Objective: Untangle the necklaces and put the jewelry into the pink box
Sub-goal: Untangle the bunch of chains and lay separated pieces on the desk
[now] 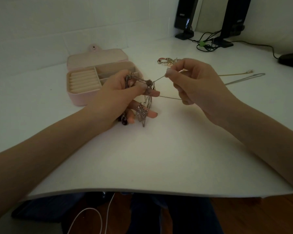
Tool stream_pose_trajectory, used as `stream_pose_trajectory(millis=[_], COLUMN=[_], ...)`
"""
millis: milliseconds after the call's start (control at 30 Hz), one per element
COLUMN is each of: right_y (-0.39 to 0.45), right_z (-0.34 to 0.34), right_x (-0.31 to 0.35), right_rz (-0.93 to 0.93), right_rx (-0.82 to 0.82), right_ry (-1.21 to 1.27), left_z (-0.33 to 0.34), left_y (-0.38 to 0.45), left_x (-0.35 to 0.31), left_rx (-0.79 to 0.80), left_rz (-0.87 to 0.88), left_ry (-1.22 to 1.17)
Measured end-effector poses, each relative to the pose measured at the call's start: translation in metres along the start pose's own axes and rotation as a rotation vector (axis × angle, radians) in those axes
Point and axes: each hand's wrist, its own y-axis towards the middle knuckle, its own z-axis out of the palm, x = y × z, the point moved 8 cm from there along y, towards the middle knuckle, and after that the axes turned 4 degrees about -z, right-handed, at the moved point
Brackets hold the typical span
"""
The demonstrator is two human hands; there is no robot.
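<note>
between left hand (118, 93) and right hand (193, 81), chain (158, 79) runs sideways

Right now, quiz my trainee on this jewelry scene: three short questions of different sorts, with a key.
1. True or false: the pink box has its lid shut.
2. Which hand grips the tangled bundle of chains? A) left hand B) right hand
3. Fill in: the right hand's fingers pinch a thin ____ running from the knot.

Key: 1 false; 2 A; 3 chain
</note>
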Motion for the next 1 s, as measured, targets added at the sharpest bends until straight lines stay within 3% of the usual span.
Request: stream_pose_trajectory(millis=[167,333,433,600,1000], right_y=[-0.003,-0.02,-0.021,-0.019,-0.025], right_z=[0.0,0.033,0.042,0.035,0.039], right_x=[0.018,0.026,0.017,0.023,0.025], right_rz=[-0.302,-0.522,-0.574,-0.582,-0.528], right_rx=[-0.055,0.256,0.288,0.239,0.469], right_ry=[-0.357,-0.529,-0.697,-0.573,-0.446], left_z=[0.002,-0.001,-0.001,-0.003,-0.029], left_y=[-0.002,0.0,0.0,0.002,0.007], left_x=[-0.001,-0.001,0.001,0.003,-0.008], left_rx=[0.016,-0.006,0.001,-0.015,-0.237], left_rz=[-0.003,0.002,-0.024,-0.03,0.125], left_ry=[-0.037,-0.032,-0.029,-0.009,-0.02])
